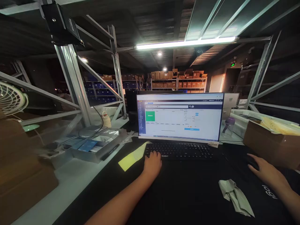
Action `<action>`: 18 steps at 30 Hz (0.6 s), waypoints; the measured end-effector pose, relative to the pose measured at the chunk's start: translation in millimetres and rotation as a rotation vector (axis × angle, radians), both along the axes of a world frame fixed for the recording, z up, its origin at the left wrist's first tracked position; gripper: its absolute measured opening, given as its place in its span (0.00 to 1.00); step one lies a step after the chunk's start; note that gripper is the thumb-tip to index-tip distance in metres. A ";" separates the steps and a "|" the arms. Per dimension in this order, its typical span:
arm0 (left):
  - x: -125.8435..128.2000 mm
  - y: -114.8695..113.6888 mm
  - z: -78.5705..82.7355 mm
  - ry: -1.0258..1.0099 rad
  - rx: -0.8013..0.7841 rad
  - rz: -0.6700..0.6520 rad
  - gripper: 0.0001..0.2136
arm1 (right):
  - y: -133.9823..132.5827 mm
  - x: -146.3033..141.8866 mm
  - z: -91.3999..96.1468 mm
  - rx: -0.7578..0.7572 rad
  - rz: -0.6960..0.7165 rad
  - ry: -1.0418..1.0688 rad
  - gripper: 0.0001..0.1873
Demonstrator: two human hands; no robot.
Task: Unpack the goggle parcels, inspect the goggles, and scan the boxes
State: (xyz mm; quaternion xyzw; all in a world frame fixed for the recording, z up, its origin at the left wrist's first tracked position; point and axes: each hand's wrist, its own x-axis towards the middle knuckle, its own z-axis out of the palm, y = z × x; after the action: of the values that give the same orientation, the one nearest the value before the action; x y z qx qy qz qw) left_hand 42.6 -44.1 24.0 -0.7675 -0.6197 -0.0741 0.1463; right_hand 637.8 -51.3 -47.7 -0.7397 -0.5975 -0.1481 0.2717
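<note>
My left hand (152,164) rests on the left end of a black keyboard (180,150), its fingers apart and bent over the keys. Under it and to its left lies a yellow sheet of paper (131,159). On the black desk mat (187,190), my right hand (269,172) curves around a dark shape that looks like a computer mouse (253,162); it barely stands out from the mat. Behind the keyboard a monitor (180,117) shows a page with a search bar and a green square. A crumpled pale cloth (236,197) lies left of my right forearm.
An open cardboard box (272,143) stands beyond my right hand, near a purple-lidded bottle (228,126) and a white basket (239,120). To the left are a grey tray (93,153), cardboard boxes (25,175) and a fan (10,98). Metal posts (72,81) frame the desk.
</note>
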 end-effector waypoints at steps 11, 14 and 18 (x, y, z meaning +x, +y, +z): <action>0.2 0.8 -1.3 -0.007 -0.004 0.000 0.20 | 7.3 3.3 -2.8 -0.006 0.097 0.080 0.34; 0.1 1.0 -1.8 -0.006 -0.002 0.000 0.20 | 7.3 1.2 -2.3 -0.004 0.108 0.110 0.30; 0.2 0.4 -1.8 -0.005 0.005 0.001 0.20 | 10.0 6.9 -7.7 -0.006 0.122 0.109 0.27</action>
State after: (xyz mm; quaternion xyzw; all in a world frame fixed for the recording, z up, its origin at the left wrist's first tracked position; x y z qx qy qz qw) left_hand 42.8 -43.7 22.3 -0.7666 -0.6204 -0.0775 0.1465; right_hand 644.7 -41.3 -55.4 -0.7096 -0.6264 -0.0892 0.3101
